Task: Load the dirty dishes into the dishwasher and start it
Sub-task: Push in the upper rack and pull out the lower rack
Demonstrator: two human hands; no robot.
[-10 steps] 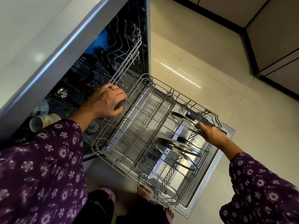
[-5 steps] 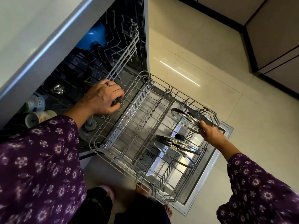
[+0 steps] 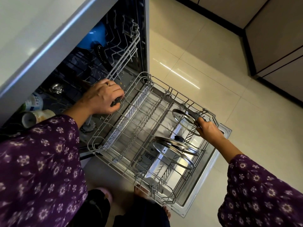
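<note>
Your left hand (image 3: 103, 99) is at the back edge of the pulled-out grey wire lower rack (image 3: 131, 117), a gold ring (image 3: 107, 84) on one finger. Fingers are curled tight round a small dark item (image 3: 115, 103); can't tell what it is. Your right hand (image 3: 208, 128) grips the rim of a round steel-rimmed glass lid (image 3: 182, 118), fingers hooked over the edge. That lid stands tilted btw the tines at the rack's outer end, near the door's edge. Two bigger glass lids w/ black knobs (image 3: 180, 149) lean together just beside it in the same rack, not touching your hand. The rack sits over the open stainless dishwasher door (image 3: 201, 190). Inside the machine, the grey wire upper rack (image 3: 126, 45) holds a blue bowl (image 3: 96, 34) & a black-handled utensil (image 3: 100, 54). Left of your forearm there's a white plastic bottle (image 3: 34, 102) & a pale tube-shaped container (image 3: 32, 117) lying on its side.
</note>
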